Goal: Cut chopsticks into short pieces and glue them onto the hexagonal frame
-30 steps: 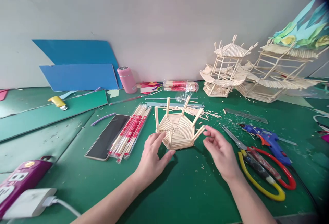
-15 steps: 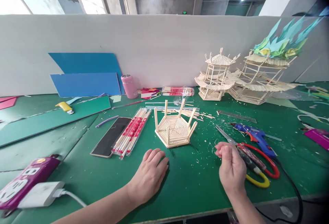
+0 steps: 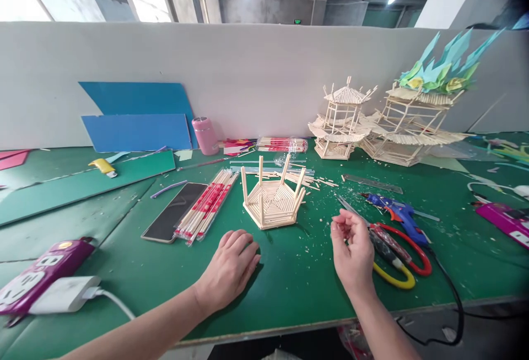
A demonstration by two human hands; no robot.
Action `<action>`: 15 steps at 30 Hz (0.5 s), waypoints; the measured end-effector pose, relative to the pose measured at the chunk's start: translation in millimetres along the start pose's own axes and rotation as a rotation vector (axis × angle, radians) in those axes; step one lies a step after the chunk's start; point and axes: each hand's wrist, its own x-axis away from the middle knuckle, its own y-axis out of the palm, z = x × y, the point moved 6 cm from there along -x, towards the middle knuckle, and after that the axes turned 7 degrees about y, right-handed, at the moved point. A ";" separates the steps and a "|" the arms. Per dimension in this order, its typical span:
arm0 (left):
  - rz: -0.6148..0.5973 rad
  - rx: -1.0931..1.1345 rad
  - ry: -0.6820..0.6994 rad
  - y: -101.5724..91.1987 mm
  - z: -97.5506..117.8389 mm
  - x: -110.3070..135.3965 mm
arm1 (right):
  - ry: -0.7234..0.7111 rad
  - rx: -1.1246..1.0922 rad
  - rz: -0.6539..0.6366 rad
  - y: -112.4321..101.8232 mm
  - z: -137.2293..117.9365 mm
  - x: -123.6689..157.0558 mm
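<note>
A small hexagonal stick frame [image 3: 273, 201] with several upright posts stands on the green table [image 3: 297, 277]. My left hand [image 3: 230, 269] lies palm down on the table just in front of the frame, fingers stretched out and holding nothing. My right hand [image 3: 352, 250] is raised to the right of the frame, fingers loosely curled with the tips pinched together; anything between them is too small to make out. Shears with red and yellow handles [image 3: 394, 259] lie just right of that hand.
A blue glue gun [image 3: 397, 214], a metal ruler [image 3: 372, 183], wrapped chopstick bundles [image 3: 209, 205], a phone [image 3: 173, 218] and a pink bottle [image 3: 205, 135] lie around. Two finished stick pavilions [image 3: 343, 123] stand back right. A purple power strip [image 3: 37, 277] sits front left.
Both hands have come off the frame and drawn back toward me. The left one settled flat on the table; the right one curled up near the shears. The view lifted and drifted.
</note>
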 end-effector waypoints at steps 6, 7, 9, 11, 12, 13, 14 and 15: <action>-0.008 -0.002 0.014 0.3 4.7 -1.9 | 0.045 0.000 0.019 -12.2 1.6 -4.1; -0.007 0.000 0.017 -0.2 4.9 -2.0 | 0.052 0.015 0.022 -15.4 0.7 -4.9; -0.006 0.007 0.026 -0.8 3.5 -0.5 | 0.065 0.056 0.046 -23.5 -1.1 -7.2; -0.011 0.011 0.033 -1.0 0.8 2.4 | 0.064 0.098 0.071 -32.4 -3.6 -10.2; -0.009 0.007 0.040 -1.5 0.7 3.7 | 0.055 0.121 0.075 -36.5 -5.5 -11.4; -0.003 -0.002 0.051 -2.6 2.8 4.0 | 0.041 0.147 0.077 -40.4 -8.0 -11.8; 0.007 -0.011 0.073 -4.2 8.4 2.7 | 0.024 0.173 0.081 -44.3 -11.1 -10.8; 0.028 -0.017 0.114 -6.8 18.9 -0.7 | 0.009 0.200 0.086 -48.2 -14.8 -7.9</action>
